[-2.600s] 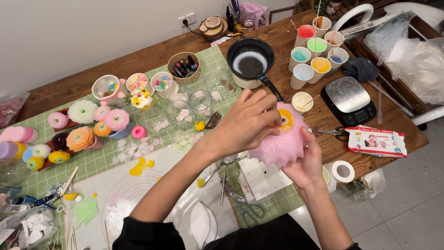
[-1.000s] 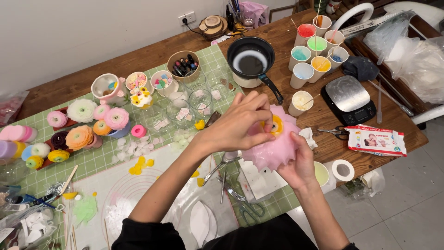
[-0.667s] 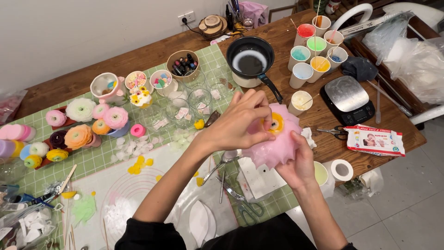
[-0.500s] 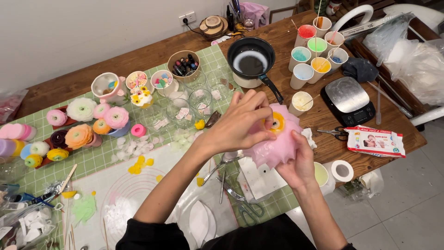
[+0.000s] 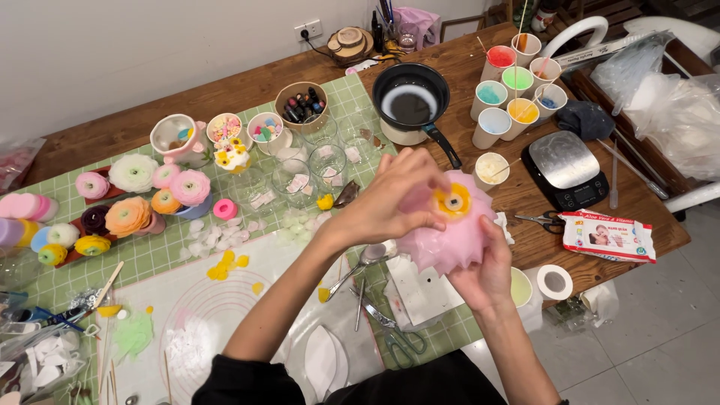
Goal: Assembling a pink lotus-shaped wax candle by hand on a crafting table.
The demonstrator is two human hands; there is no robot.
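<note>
While a long brown wooden counter (image 5: 247, 90) runs along a plain white wall with a wall socket (image 5: 308, 31), a green checked mat (image 5: 150, 255) covers its near part, with a white round-patterned baking mat (image 5: 225, 315) laid over it. Grey floor tiles (image 5: 660, 330) show at the right.

Held above the counter's near edge is a pink petalled wax flower with a yellow centre (image 5: 450, 229). The right hand (image 5: 487, 274) cups it from below, fingers curled around its base. The left hand (image 5: 394, 202) presses on it from the top, fingertips pinched at the yellow centre.

Six paper cups of coloured wax (image 5: 517, 82) stand grouped at the far right; a seventh, cream-filled, paper cup (image 5: 489, 168) sits nearer the flower. One black saucepan (image 5: 411, 101) stands beside them, and one silver kitchen scale (image 5: 566, 169) to the right. One pair of small scissors (image 5: 544, 220) lies beside one packet of wet wipes (image 5: 607, 236), and one roll of white tape (image 5: 555, 282) sits near the counter's corner. A second, bigger pair of scissors (image 5: 397, 337) lies on the mat below the hands. At the left, about ten finished wax flowers (image 5: 127, 214) in pink, white, orange, yellow and purple are gathered.
</note>
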